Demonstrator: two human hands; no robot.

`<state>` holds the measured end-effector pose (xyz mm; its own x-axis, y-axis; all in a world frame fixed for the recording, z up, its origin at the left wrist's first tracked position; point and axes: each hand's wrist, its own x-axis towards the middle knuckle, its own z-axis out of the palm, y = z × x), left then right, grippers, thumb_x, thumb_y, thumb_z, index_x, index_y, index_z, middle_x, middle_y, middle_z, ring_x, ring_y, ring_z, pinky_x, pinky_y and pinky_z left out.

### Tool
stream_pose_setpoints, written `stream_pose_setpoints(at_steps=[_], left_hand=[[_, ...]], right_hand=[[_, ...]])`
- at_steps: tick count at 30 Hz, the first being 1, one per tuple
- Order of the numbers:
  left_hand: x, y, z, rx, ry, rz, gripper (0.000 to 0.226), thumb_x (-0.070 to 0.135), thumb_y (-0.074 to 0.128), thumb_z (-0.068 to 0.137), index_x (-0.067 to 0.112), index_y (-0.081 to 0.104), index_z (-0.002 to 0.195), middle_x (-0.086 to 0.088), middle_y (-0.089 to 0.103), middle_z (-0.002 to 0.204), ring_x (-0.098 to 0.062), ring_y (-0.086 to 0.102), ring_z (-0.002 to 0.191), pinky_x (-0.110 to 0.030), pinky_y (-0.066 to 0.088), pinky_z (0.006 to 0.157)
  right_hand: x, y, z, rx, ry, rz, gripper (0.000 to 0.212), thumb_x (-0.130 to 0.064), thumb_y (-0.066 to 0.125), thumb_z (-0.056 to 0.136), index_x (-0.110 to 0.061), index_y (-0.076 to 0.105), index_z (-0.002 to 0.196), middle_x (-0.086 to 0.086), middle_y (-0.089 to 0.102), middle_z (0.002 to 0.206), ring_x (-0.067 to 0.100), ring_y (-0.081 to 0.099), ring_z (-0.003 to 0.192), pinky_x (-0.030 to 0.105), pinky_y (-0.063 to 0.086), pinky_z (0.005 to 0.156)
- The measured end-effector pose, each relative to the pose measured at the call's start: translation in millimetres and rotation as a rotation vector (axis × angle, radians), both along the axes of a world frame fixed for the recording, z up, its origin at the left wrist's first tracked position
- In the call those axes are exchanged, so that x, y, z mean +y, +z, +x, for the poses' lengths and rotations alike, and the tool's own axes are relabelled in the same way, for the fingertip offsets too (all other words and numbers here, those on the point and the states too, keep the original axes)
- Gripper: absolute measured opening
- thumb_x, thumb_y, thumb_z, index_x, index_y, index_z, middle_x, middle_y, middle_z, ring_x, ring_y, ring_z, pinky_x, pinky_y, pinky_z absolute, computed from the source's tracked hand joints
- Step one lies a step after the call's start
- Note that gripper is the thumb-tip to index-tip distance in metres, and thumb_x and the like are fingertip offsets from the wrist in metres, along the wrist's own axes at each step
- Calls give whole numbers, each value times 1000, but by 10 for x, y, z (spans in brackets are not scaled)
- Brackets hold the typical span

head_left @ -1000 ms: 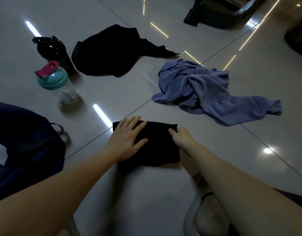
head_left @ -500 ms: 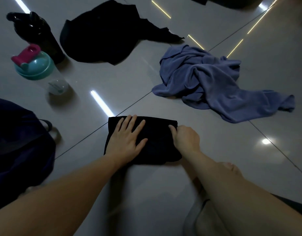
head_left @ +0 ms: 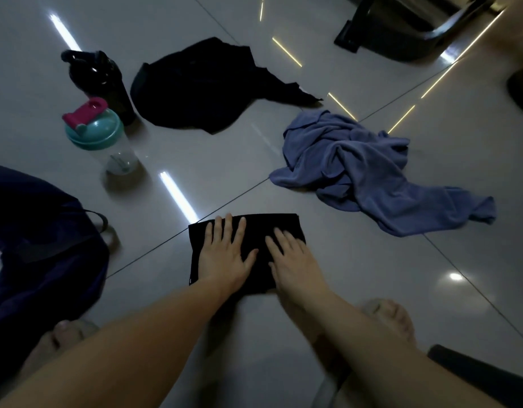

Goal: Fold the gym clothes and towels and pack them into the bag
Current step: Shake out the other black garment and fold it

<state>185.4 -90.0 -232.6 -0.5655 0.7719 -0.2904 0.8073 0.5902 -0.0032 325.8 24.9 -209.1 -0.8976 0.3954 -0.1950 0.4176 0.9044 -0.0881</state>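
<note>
A small folded black garment (head_left: pixel 260 231) lies flat on the tiled floor in front of me. My left hand (head_left: pixel 224 254) rests palm down on its left half, fingers spread. On its right half my right hand (head_left: pixel 292 263) also lies flat, fingers apart. A crumpled blue towel (head_left: pixel 363 172) lies to the right, beyond the folded piece. Farther back, a loose black garment (head_left: pixel 201 86) is spread out unfolded. The dark navy bag (head_left: pixel 39 245) sits at the left edge, its inside hidden.
A clear shaker bottle with a teal and pink lid (head_left: pixel 101 136) and a black bottle (head_left: pixel 101 81) stand at the back left. A dark chair base (head_left: pixel 407 30) is at the top right. My feet in sandals (head_left: pixel 386 316) are near the bottom.
My right hand left the garment's right edge, where it was pinching, and now lies flat on top. The left hand stays pressed on the cloth.
</note>
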Motion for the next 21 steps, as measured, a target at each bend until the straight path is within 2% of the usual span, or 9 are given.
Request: stream_pose_setpoints(at_steps=[2, 4, 6, 9, 12, 15, 17, 19, 21], left_hand=[[-117, 8, 37, 12, 5, 4, 81, 68, 4, 98, 18, -10, 161, -15, -4, 169, -33, -4, 156, -48, -4, 125], [-274, 25, 15, 15, -17, -15, 83, 68, -1, 97, 16, -9, 161, -14, -3, 169, -31, -5, 156, -48, -4, 125], [-420, 71, -32, 26, -29, -47, 83, 66, -2, 96, 15, -9, 161, -13, -2, 169, -28, -7, 156, -52, -6, 124], [-488, 187, -106, 31, -54, -89, 81, 64, 3, 98, 15, -5, 162, -11, 2, 170, -27, -4, 156, -56, -8, 123], [-370, 310, -229, 17, -45, -94, 82, 68, 27, 97, 17, 17, 160, -10, 28, 161, -29, 19, 151, -57, 2, 122], [-318, 366, -287, 25, -9, -89, 77, 73, 45, 88, 20, 42, 143, -5, 49, 141, -29, 40, 136, -52, 22, 117], [-340, 367, -242, 4, 79, -82, 73, 74, 53, 84, 20, 49, 133, -5, 54, 133, -29, 45, 129, -46, 32, 108], [-345, 392, -158, -26, 177, -80, 69, 73, 57, 83, 19, 52, 124, -4, 59, 126, -27, 49, 123, -42, 35, 101], [-356, 424, -96, -48, 238, -92, 64, 74, 57, 83, 19, 56, 117, -3, 65, 118, -27, 56, 116, -40, 38, 96]], right_hand=[[46, -72, 219, -113, -38, -2, 65, -49, 28, 98, -23, 32, 157, 9, 32, 163, 33, 32, 148, 49, 38, 112], [107, -43, 261, -221, -40, -43, 68, -56, 16, 100, -27, 13, 162, 4, 13, 169, 30, 13, 155, 49, 28, 118], [93, 22, 224, -275, -50, -94, 66, -54, 21, 104, -28, 2, 162, 1, 1, 170, 27, 1, 156, 49, 20, 122], [39, 120, 157, -301, -100, -166, 66, -50, 27, 106, -26, 0, 162, 1, -1, 170, 28, 0, 156, 50, 18, 122], [64, 201, 85, -355, -75, -152, 66, -47, 29, 107, -24, 1, 162, 3, 0, 170, 30, 3, 155, 52, 18, 122], [76, 258, -33, -423, -38, -31, 67, -42, 39, 105, -20, 10, 161, 9, 4, 169, 33, 5, 155, 56, 15, 121], [-1, 299, -101, -349, 29, 94, 56, -27, 43, 102, -12, 31, 155, 18, 18, 165, 36, 16, 152, 57, 18, 120], [-126, 378, -104, -157, 211, 226, 44, -15, 34, 92, -8, 60, 127, 23, 52, 142, 38, 48, 132, 54, 36, 110], [-290, 435, -5, -40, 431, 229, 41, -14, 29, 82, -10, 64, 104, 16, 63, 113, 35, 60, 102, 47, 48, 91]])
